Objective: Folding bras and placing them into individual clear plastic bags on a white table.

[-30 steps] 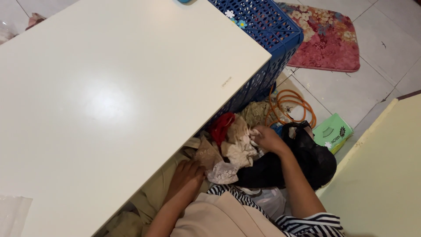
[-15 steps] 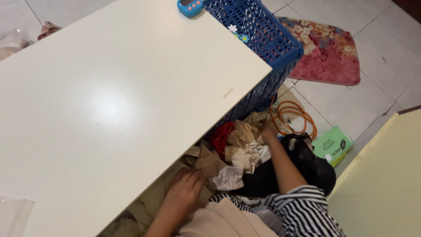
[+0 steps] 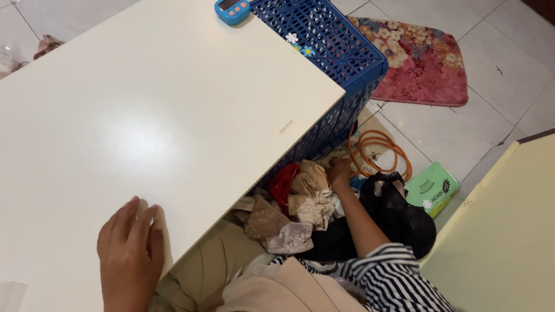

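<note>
Your left hand (image 3: 130, 248) lies flat and open on the near edge of the big white table (image 3: 144, 110). Your right hand (image 3: 338, 171) reaches down into the pile of clothes (image 3: 295, 202) on the floor under the table; you cannot tell if it grips. A blue basket (image 3: 341, 55) stands behind the pile, by a flowery mat (image 3: 422, 60) on grey tiles (image 3: 462, 133).

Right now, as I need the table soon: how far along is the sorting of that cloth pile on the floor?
Nothing looks sorted: the white table bears only a blue timer. In hand: the right hand reaches into the cloth pile beside the blue basket; the left hand rests flat on the table edge. Left: the whole pile.
</note>
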